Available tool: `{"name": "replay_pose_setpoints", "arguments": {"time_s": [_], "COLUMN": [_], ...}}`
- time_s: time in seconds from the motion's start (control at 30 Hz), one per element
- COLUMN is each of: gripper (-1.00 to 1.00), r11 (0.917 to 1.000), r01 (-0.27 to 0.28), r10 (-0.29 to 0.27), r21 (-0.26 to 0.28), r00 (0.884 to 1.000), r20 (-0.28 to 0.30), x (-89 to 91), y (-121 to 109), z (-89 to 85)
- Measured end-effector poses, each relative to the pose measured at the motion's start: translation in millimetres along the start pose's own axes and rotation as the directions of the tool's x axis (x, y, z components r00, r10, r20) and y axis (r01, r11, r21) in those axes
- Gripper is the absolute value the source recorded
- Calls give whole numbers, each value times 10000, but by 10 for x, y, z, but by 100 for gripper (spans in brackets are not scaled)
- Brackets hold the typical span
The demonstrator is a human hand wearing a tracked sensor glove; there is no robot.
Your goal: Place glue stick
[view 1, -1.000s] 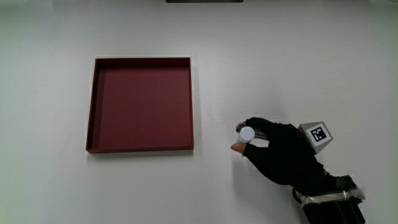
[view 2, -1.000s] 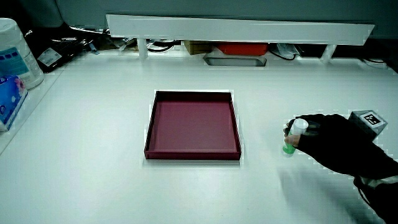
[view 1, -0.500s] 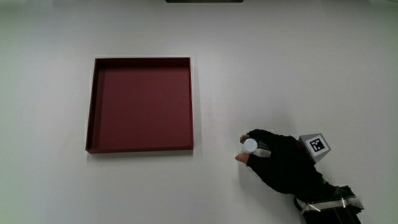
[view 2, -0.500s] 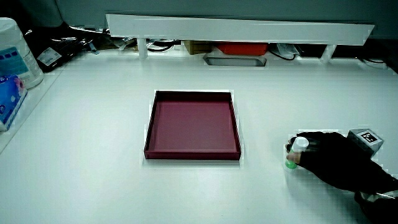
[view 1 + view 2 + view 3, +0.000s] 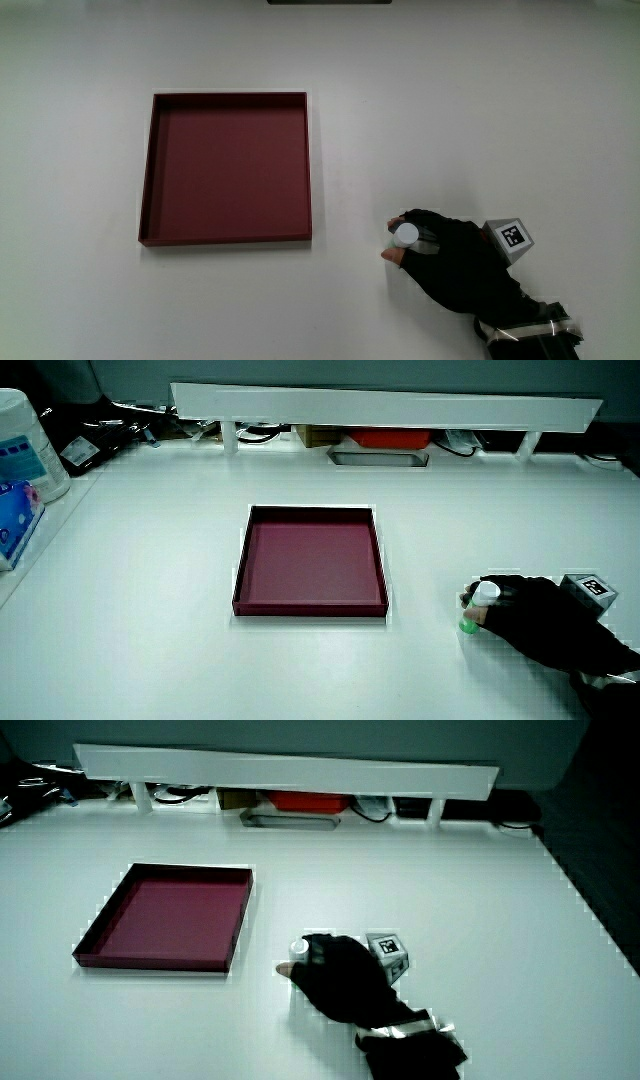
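The glue stick (image 5: 405,234) has a white cap and a green body (image 5: 468,623) and stands upright on the white table beside the dark red tray (image 5: 225,168), a little nearer to the person than the tray's near corner. The gloved hand (image 5: 452,268) is curled around it, fingers and thumb wrapping the tube just under the cap (image 5: 485,592). In a side view the cap (image 5: 299,948) shows at the fingertips. The patterned cube (image 5: 509,238) sits on the back of the hand. The tray holds nothing.
A low white partition (image 5: 385,405) with cables and boxes under it runs along the table's edge farthest from the person. A white container and a blue packet (image 5: 22,460) stand at the table's side edge.
The hand has drawn the glue stick nearer to the person and lowered it toward the table, still gripping it. The tray has not moved.
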Motion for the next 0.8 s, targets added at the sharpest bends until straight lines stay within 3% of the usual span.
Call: {"name": "replay_pose_setpoints", "arguments": {"time_s": [0.13,0.33,0.6,0.7,0.8], "gripper": [0,-30,-70,-85,-100], "r11": [10000,10000,10000,9993,9973], "r01": [35,12,-88,-206,-97], "r10": [-35,-12,88,194,122], "r21": [22,64,-2,-309,-732], "r00": [10000,10000,9990,9991,9993], "r20": [35,82,-448,-374,343], "x": [14,50,21,-22,-153], "y": [-6,-13,-59,-31,16], "z": [4,11,75,165,267]}}
